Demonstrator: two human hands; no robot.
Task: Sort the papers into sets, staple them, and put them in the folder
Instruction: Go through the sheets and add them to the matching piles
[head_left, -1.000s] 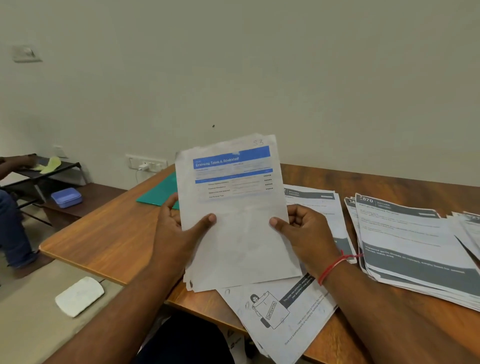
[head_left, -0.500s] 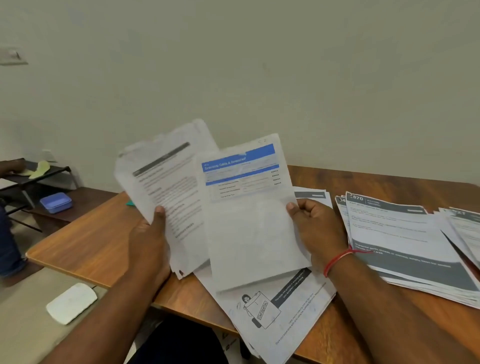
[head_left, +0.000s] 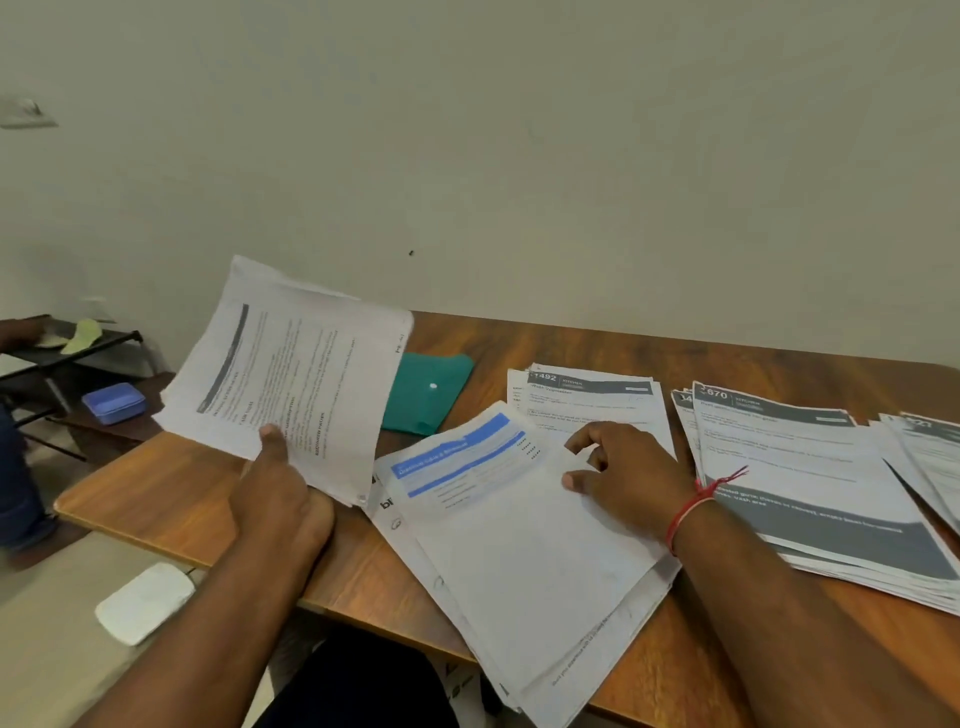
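My left hand (head_left: 280, 493) grips a bundle of printed sheets (head_left: 291, 379) by its lower edge and holds it tilted above the table's left end. A blue-headed sheet (head_left: 498, 514) lies on top of a loose pile near the front edge. My right hand (head_left: 628, 467) rests on that sheet's right side, fingers loosely bent and holding nothing. A green folder (head_left: 426, 392) with a white snap lies flat behind these papers. Further stacks sit to the right: one headed 1492 (head_left: 597, 400) and one headed 670 (head_left: 810, 467).
The wooden table (head_left: 166, 493) stands against a plain wall. More papers (head_left: 930, 452) overlap at the far right. Left of the table are a low shelf with a blue box (head_left: 113, 402), another person's hand and leg, and a white pad (head_left: 145, 603) on the floor.
My right hand has laid the blue-headed sheet down on the front pile and let go of it. My left hand has swung its bundle out to the left, which uncovers the green folder.
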